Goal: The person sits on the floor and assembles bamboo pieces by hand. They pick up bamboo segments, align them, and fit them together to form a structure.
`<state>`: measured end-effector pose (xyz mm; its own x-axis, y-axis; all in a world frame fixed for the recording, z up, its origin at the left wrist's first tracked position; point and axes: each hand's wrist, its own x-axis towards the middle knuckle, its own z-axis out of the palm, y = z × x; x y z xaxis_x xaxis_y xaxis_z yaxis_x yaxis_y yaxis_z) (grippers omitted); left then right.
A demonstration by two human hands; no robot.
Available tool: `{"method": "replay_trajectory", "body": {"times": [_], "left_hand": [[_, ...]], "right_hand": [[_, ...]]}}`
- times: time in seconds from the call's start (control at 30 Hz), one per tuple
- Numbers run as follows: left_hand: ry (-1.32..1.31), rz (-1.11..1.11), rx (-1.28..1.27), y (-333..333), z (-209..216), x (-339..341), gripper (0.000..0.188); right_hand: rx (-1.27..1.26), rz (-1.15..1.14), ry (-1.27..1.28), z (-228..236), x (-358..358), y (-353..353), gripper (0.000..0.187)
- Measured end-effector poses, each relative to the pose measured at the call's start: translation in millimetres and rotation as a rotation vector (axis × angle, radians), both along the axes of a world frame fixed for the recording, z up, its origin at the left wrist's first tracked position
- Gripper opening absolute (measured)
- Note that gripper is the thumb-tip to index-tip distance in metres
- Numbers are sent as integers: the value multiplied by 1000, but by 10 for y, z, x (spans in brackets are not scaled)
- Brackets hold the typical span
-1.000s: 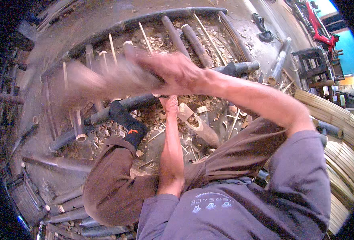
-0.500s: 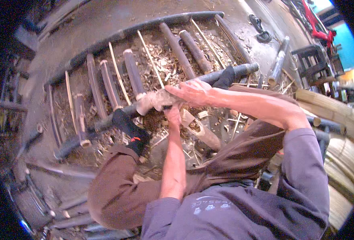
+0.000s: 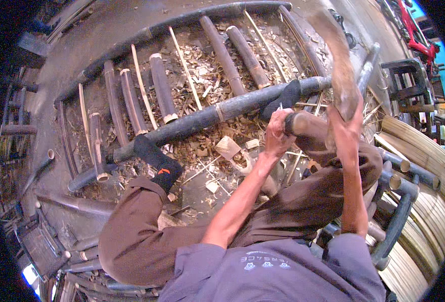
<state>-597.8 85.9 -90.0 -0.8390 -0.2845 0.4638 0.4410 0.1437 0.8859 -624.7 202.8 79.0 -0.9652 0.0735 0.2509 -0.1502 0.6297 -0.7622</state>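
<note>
My right hand [image 3: 347,128] is wrapped round a long tan-brown thing [image 3: 340,65] raised up to the far right; it is smeared by motion, so I cannot tell wood from cloth. Closer to the middle, my left hand [image 3: 277,135] is closed beside my right trouser leg, at a dark ring-like edge [image 3: 289,123]; what the fingers hold is unclear. Beyond both hands runs a dark bamboo pole [image 3: 197,123], untouched by either hand. My feet in black socks [image 3: 154,158] rest at this pole, one to each side.
A second long dark pole [image 3: 147,34] curves along the far side. Several short bamboo pieces [image 3: 163,88] and thin pale sticks [image 3: 185,68] lie between the poles. Wood chips [image 3: 217,80] litter the floor. At right are split bamboo lengths [image 3: 418,146], a black stool [image 3: 408,83] and sandals [image 3: 339,22].
Both hands have left the near pole and moved right, my right hand farther. The crumpled pale material they pressed on the pole is gone from there. A long tan-brown thing now rises from my right hand.
</note>
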Motion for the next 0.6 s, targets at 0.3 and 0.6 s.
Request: {"method": "replay_trajectory", "body": {"times": [0.3,0.6], "left_hand": [[-236,-51,-606,-330,-726,-532,59],[-283,-16,-560,-381,-898,-668,58]], "right_hand": [[-297,-276,-154,-517,443,593,64],[-405,-340,-193,-625,393,489,63]]}}
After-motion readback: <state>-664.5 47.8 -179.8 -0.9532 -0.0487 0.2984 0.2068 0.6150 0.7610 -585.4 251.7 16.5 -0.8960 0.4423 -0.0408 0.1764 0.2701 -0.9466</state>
